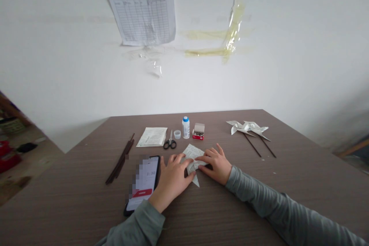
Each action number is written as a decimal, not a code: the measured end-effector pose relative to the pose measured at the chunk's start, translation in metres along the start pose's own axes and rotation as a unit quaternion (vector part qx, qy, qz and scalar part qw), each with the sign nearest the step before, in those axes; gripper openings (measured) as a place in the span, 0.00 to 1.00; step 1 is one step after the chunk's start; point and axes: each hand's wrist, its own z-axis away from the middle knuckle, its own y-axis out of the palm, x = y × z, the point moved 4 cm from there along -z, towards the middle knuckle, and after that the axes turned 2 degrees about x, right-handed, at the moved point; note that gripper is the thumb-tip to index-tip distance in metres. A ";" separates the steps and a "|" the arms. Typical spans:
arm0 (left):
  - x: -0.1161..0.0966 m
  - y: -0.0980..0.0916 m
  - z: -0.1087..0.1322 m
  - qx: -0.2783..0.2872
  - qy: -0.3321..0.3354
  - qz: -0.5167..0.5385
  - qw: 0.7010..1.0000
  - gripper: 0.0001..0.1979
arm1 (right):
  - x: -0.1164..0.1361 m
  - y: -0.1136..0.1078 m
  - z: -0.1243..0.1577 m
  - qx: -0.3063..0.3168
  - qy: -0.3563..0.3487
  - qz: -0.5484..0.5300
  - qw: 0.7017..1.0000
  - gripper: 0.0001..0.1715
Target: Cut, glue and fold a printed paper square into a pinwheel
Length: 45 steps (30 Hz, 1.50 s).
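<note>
Between the left hand (pixel 174 178) and the right hand (pixel 216 164), a folded printed paper (pixel 190 151) rested on the wood-grain tabletop (pixel 207 215), each hand pinching it with thumb and forefinger, seemingly to keep its folds from springing open.

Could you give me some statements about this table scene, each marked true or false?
1. The left hand and right hand both touch the printed paper. True.
2. The bottle has a red cap. False: the cap is blue.
3. Two pinwheels lie on the table, right of the right hand. True.
4. The phone lies right of the right hand. False: the phone is left of the left hand.
5. The left hand holds the scissors. False: the scissors lie on the table.
</note>
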 end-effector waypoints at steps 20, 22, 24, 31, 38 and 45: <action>-0.002 0.000 0.001 -0.005 -0.006 -0.002 1.000 0.25 | -0.002 0.001 0.001 -0.011 -0.007 0.004 1.000 0.15; -0.003 -0.001 0.001 -0.007 -0.005 -0.004 1.000 0.25 | -0.001 0.001 0.001 -0.009 -0.008 0.009 1.000 0.14; -0.004 -0.001 0.002 -0.011 -0.010 -0.009 1.000 0.25 | -0.001 0.001 0.001 -0.007 -0.008 0.012 1.000 0.14; -0.003 0.002 0.004 -0.030 -0.005 -0.007 1.000 0.23 | -0.007 0.001 0.003 -0.006 0.002 -0.007 1.000 0.13; 0.000 0.003 0.006 -0.037 -0.014 -0.004 0.999 0.24 | -0.011 -0.004 0.004 -0.035 0.021 -0.044 0.998 0.14; 0.006 0.001 0.007 -0.034 -0.018 0.004 0.999 0.25 | -0.017 -0.004 0.005 -0.054 0.007 -0.065 0.996 0.18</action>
